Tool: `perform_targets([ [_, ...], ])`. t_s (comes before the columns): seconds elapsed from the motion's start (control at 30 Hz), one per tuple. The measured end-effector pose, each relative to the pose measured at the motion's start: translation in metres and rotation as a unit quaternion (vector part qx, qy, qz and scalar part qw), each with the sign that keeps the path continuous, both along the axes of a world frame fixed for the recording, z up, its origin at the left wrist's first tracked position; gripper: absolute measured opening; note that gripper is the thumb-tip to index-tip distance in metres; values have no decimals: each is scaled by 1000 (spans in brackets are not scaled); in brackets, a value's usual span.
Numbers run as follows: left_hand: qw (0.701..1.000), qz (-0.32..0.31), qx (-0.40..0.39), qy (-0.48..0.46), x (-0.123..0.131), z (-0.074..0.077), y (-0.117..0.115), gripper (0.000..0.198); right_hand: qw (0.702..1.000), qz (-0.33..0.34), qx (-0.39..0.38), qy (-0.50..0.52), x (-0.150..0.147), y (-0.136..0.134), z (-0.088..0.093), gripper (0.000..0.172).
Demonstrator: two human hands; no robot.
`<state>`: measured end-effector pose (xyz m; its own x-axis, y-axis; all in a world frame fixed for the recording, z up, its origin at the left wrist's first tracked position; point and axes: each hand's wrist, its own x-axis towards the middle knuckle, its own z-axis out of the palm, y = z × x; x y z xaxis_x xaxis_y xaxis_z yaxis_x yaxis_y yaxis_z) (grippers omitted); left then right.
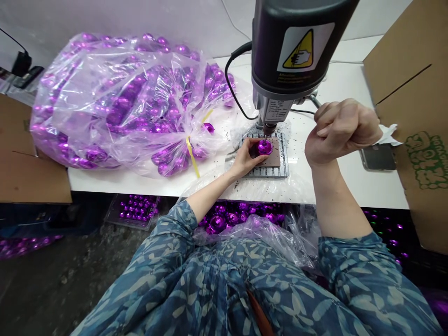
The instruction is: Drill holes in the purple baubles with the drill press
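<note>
My left hand (248,157) is closed around a shiny purple ball (264,147) and holds it on a brown pad (276,154) on the drill press's metal base (280,170). The drill bit (268,133) of the dark drill press (292,46) stands right above the ball. My right hand (341,128) is a fist wrapped round the press's lever handle (315,101), to the right of the machine.
A large clear plastic bag (122,98) full of purple balls lies on the white table (350,186) at the left. More purple balls fill a bag (241,217) on my lap and trays below. Cardboard boxes (416,102) stand right and left. A phone (378,157) lies near my right wrist.
</note>
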<state>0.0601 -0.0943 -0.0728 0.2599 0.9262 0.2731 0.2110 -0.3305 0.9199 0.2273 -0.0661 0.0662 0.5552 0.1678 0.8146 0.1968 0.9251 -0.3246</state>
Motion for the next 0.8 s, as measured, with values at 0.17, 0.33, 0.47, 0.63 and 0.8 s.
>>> perform_targets([
  [0.17, 1000, 13, 8, -4, 1, -2, 0, 54, 1000, -14, 13, -6, 0, -1, -5, 69],
  [0.33, 1000, 11, 13, -12, 2, -4, 1, 54, 1000, -13, 9, -15, 4, -2, -12, 70],
  [0.47, 1000, 19, 5, -16, 3, -5, 1, 55, 999, -8, -9, -33, 4, -9, -13, 83],
  [0.63, 1000, 27, 12, -5, 5, 0, 2, 52, 998, 8, -50, -22, -3, -13, 32, 81],
  [0.8, 982, 91, 132, 96, -4, 8, -25, 49, 984, 66, -161, -48, -5, -9, 90, 77],
])
